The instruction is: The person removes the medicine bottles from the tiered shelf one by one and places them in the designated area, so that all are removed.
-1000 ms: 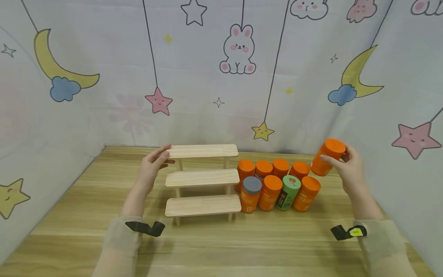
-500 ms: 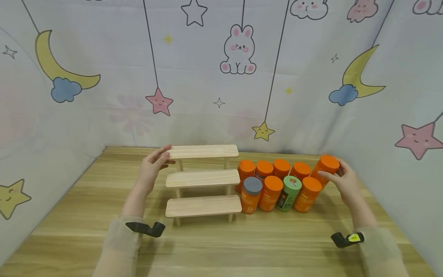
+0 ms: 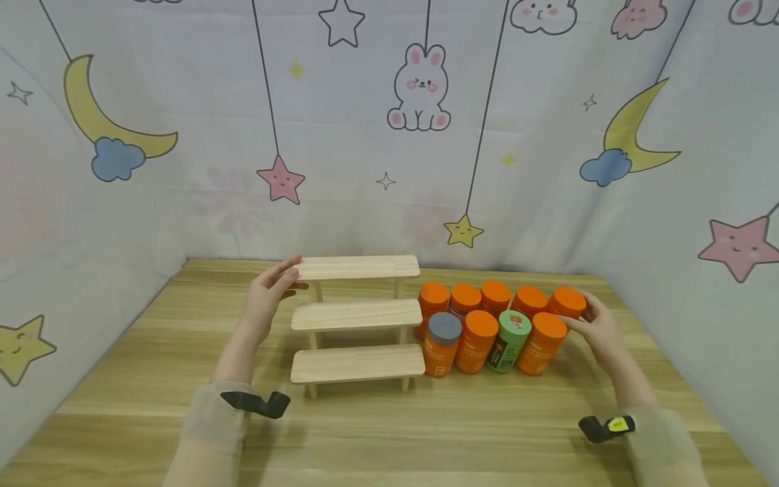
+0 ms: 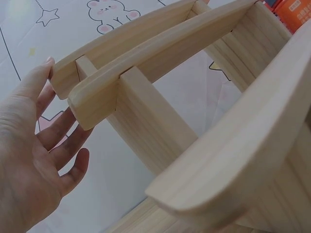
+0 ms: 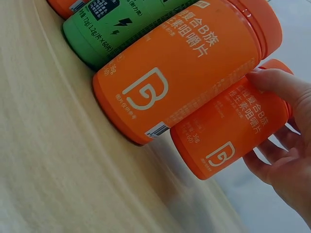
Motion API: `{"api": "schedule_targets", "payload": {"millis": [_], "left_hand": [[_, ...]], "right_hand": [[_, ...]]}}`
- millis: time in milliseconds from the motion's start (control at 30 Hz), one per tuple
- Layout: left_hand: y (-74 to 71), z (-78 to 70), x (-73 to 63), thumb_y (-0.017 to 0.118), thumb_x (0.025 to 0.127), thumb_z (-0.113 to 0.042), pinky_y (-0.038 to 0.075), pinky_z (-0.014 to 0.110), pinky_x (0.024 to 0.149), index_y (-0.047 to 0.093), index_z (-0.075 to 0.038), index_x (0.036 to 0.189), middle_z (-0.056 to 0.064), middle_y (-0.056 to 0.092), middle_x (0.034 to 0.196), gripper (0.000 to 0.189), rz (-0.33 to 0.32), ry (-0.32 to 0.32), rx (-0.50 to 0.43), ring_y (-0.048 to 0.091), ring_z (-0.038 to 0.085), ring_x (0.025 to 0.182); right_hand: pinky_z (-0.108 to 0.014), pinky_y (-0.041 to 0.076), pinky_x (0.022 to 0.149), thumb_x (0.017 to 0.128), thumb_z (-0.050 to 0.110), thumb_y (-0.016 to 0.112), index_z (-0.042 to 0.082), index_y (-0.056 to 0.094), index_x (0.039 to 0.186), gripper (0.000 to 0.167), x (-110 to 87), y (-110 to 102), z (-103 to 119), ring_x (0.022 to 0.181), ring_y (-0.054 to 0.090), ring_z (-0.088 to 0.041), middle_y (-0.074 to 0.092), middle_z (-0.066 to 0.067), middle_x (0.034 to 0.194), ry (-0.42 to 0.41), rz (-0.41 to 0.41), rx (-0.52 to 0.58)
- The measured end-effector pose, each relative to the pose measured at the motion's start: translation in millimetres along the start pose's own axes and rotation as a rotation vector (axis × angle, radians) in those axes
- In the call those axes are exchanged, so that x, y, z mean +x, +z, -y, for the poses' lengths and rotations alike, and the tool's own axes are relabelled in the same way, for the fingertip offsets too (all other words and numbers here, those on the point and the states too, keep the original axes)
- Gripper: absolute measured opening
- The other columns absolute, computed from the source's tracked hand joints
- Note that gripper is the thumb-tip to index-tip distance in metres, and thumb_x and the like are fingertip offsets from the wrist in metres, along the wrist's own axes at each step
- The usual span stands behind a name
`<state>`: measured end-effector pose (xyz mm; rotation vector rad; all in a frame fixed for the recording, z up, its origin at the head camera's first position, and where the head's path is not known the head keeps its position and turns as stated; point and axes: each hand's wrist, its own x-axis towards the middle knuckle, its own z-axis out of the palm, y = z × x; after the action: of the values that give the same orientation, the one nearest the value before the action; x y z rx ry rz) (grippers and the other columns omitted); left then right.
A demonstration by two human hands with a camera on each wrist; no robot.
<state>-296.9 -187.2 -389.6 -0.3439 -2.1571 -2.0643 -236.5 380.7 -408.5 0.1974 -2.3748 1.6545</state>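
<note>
In the head view my left hand point(image 3: 272, 287) holds the left end of the top board of a three-tier wooden shelf point(image 3: 356, 314). The left wrist view shows the thumb at the board's end point(image 4: 65, 80) and the lower fingers loosely bent beside it. My right hand point(image 3: 599, 328) grips an orange supplement jar point(image 3: 567, 302) at the right end of the back row. The right wrist view shows the thumb and fingers around this orange-lidded jar point(image 5: 226, 128), its base close over the table. A nearer orange jar point(image 3: 541, 343) partly hides it.
Several orange jars form the back row. Ahead of them stand a grey-lidded jar point(image 3: 441, 343), another orange jar point(image 3: 477, 341) and a green jar point(image 3: 508, 341), right beside the shelf. A printed cloth backdrop point(image 3: 341, 135) encloses the wooden table point(image 3: 426, 433).
My right hand has lowered the orange jar and moved it left, to the right end of the back row. My left hand has stayed at the shelf's top board.
</note>
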Motion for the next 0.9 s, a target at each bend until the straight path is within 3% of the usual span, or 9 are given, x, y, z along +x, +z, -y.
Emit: {"api": "schedule_targets", "payload": {"millis": [233,467,900], "left_hand": [[-1.9,-1.2,-0.8,0.052,0.103,-0.026,0.045,0.029,0.091,0.053,-0.01,0.141,-0.024,0.064,0.106,0.042,-0.001,0.02,0.002,0.065,-0.001,0.087],[-2.3,-2.6,-1.4,0.051,0.103,-0.025,0.045,0.03,0.091,0.054,-0.012,0.14,-0.024,0.064,0.104,0.04,0.001,0.032,0.012,0.065,-0.002,0.086],[-1.7,-6.2,-0.8,0.052,0.103,-0.027,0.044,0.024,0.089,0.051,-0.007,0.142,-0.026,0.063,0.105,0.044,0.015,0.026,0.047,0.064,-0.002,0.087]], "right_hand": [[-0.007,0.046,0.079,0.094,0.002,0.062,0.018,0.047,0.134,0.045,0.4,1.2,-3.1,0.101,0.051,0.015,0.054,0.032,0.109,0.0,0.022,0.021],[-0.009,0.047,0.078,0.092,-0.005,0.061,0.024,0.05,0.126,0.046,1.0,4.0,-6.9,0.101,0.052,0.014,0.056,0.03,0.108,-0.025,0.035,0.063],[-0.007,0.045,0.079,0.094,0.001,0.061,0.011,0.044,0.137,0.047,2.3,2.4,-5.4,0.101,0.05,0.015,0.053,0.033,0.109,0.006,0.047,0.005]]}}
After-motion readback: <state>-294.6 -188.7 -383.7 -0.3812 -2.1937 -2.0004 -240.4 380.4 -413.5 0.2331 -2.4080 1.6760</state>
